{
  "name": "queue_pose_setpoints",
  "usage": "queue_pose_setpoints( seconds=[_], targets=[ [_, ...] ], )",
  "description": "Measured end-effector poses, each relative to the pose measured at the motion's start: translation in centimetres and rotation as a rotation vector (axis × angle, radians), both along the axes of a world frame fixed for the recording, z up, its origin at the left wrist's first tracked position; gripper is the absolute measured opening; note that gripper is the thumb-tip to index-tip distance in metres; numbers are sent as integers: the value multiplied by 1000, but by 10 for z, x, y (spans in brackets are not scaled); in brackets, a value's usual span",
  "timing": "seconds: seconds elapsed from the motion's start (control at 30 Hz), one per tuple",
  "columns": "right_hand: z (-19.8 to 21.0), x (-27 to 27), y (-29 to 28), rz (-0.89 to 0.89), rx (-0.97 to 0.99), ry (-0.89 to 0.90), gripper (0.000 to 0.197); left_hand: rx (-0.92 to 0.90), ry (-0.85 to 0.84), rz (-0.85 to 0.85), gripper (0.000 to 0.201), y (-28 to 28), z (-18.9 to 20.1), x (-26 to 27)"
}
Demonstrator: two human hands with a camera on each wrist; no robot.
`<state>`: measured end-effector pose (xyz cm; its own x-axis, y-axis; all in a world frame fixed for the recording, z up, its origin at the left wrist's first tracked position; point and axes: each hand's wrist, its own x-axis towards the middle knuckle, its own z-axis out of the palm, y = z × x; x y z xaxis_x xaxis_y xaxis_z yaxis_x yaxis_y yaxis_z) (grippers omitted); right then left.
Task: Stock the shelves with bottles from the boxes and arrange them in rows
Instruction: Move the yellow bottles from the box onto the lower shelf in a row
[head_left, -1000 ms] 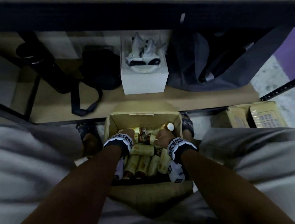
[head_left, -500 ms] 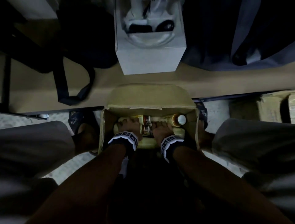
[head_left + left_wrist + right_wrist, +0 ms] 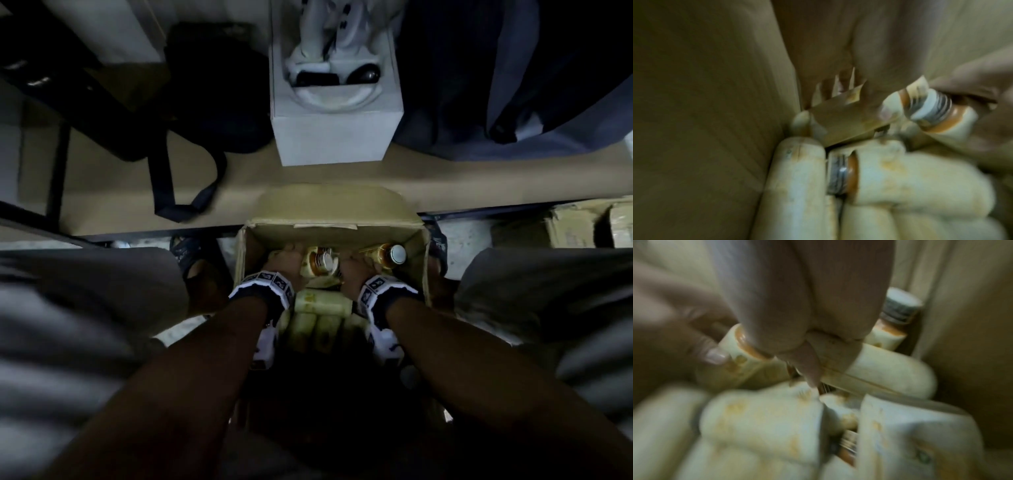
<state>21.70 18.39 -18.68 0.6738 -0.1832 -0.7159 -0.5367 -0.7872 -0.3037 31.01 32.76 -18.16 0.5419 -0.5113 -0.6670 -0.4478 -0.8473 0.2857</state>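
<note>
An open cardboard box (image 3: 329,233) stands on the floor between my knees. It holds several cream-labelled bottles (image 3: 322,305) lying on their sides. Both hands reach into its far end. My left hand (image 3: 281,263) grips a bottle (image 3: 941,113) near its capped neck, thumb (image 3: 972,84) on one side. My right hand (image 3: 354,270) curls its fingers (image 3: 807,313) over another lying bottle (image 3: 890,369), while its thumb (image 3: 713,353) rests on the shoulder of the bottle beside it. A bottle (image 3: 320,262) shows between the hands. A white-capped bottle (image 3: 390,255) lies at the far right corner.
The low wooden shelf (image 3: 120,192) runs just beyond the box. On it stand a white carton (image 3: 335,137), a black strapped bag (image 3: 212,89) and a dark grey bag (image 3: 531,120). More cardboard boxes (image 3: 575,226) sit on the floor at right. A torn cardboard divider (image 3: 838,116) lies among the bottles.
The head view has dropped closer to the box. Both hands stayed at its far end, and the bottle between them now tilts up with its cap end showing.
</note>
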Motion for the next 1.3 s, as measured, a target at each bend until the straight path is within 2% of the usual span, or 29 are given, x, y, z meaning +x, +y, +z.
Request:
queue_pose_setpoints(
  seconds=[0.13, 0.2, 0.27, 0.4, 0.5, 0.7, 0.8, 0.9, 1.07, 1.2, 1.3],
  targets=[
    [31, 5, -7, -251, 215, -176, 61, -297, 20, 300, 57, -1, 28, -7],
    [50, 2, -6, -411, 355, -269, 71, -414, 135, 446, 57, -1, 43, -11],
    [67, -2, -5, -545, 453, -349, 72, -529, 269, 543, 58, 0, 58, -15],
    [103, -10, -12, -584, 507, -447, 58, -691, 416, 578, 51, 0, 92, -24],
    [136, -14, -18, -596, 563, -526, 52, -787, 453, 583, 45, -3, 126, -28],
    [231, -23, -23, -544, 646, -772, 48, -958, 115, 359, 37, -8, 225, -32],
    [283, -32, -19, -459, 731, -864, 49, -1071, 58, 304, 42, 4, 276, -33],
    [331, -35, -10, -362, 735, -915, 46, -1173, 39, 275, 43, 17, 318, -35],
    [392, -31, 0, -324, 643, -1033, 34, -1145, -260, 127, 42, 25, 388, -31],
    [439, -26, 1, -243, 566, -1087, 38, -1100, -313, 47, 48, 28, 445, -24],
    [475, -15, -1, -202, 557, -1136, 46, -1186, -347, 114, 52, 30, 477, -15]
  ],
)
